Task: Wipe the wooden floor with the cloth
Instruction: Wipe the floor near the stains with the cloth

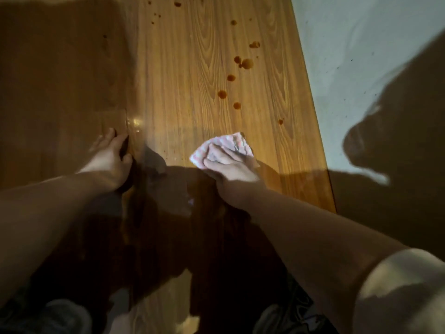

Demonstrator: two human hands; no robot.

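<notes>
The wooden floor (183,75) runs away from me, lit in the middle and shadowed at the left. Several dark brown spots (245,63) dot it ahead of the cloth. A pale pink folded cloth (222,143) lies on the boards, and my right hand (230,165) presses flat on its near part with straight fingers. My left hand (109,155) rests flat on the shadowed floor to the left, fingers spread, holding nothing.
A white wall (361,56) borders the floor on the right, carrying my dark shadow (397,153). My knees and dark patterned clothing (289,317) sit at the bottom edge. A light sleeve (397,292) covers my right upper arm.
</notes>
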